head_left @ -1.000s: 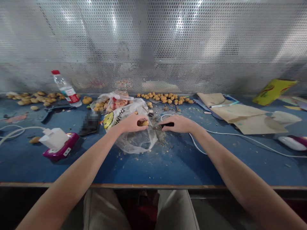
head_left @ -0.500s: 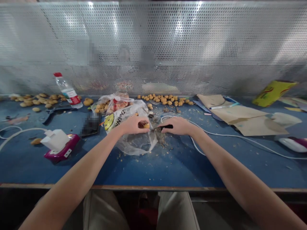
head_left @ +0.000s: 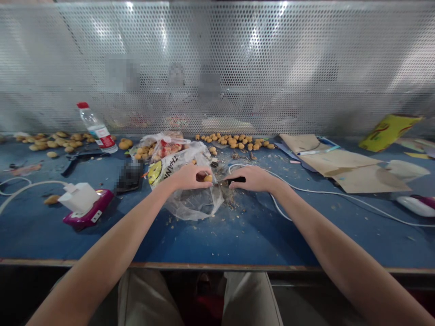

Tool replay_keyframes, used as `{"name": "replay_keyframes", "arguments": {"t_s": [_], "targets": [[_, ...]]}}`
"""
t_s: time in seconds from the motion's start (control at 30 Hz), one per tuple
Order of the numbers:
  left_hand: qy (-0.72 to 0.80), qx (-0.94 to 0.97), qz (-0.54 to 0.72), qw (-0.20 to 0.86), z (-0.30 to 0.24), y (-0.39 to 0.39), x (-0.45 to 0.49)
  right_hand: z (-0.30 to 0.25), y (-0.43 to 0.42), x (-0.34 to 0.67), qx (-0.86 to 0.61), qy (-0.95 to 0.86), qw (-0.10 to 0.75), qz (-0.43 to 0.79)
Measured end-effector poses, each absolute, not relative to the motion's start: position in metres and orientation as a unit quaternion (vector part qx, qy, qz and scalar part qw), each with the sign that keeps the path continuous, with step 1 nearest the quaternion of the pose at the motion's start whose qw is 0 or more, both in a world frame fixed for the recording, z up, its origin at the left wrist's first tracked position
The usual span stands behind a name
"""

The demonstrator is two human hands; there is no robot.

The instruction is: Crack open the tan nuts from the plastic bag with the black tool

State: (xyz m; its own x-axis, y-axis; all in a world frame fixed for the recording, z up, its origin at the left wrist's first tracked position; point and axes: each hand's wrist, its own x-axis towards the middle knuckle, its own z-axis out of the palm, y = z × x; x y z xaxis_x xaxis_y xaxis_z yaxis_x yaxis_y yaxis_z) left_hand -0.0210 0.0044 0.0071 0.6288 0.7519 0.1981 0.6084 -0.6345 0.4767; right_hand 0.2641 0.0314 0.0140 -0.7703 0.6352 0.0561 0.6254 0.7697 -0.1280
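My left hand (head_left: 187, 176) is closed round a small yellow-brown fruit (head_left: 207, 178), held over a clear plastic bag (head_left: 193, 201) lying on the blue table (head_left: 238, 235). My right hand (head_left: 251, 178) grips a small knife by its black handle (head_left: 236, 179), the blade tip pointing left towards the fruit. The two hands sit a short way apart at the table's middle. Peel scraps and crumbs lie under and around them.
A row of small yellow fruits (head_left: 234, 141) lies behind, more (head_left: 50, 140) at far left by a water bottle (head_left: 97, 128). A bag of fruit (head_left: 159, 147), white charger on pink device (head_left: 83, 203), white cable (head_left: 326, 193), brown paper (head_left: 340, 163) surround.
The view shifted slightly down between the first frame and now. Both hands stay in place with the fruit and knife; the fruit looks slightly turned in the left fingers.
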Motion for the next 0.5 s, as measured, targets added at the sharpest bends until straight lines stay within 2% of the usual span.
{"name": "replay_keyframes", "arguments": {"t_s": [0.5], "targets": [[0.382,0.884,0.174,0.205,0.0071,0.0063,-0.022,0.0167,0.0294,0.263,-0.338,-0.938,0.045,0.058]]}}
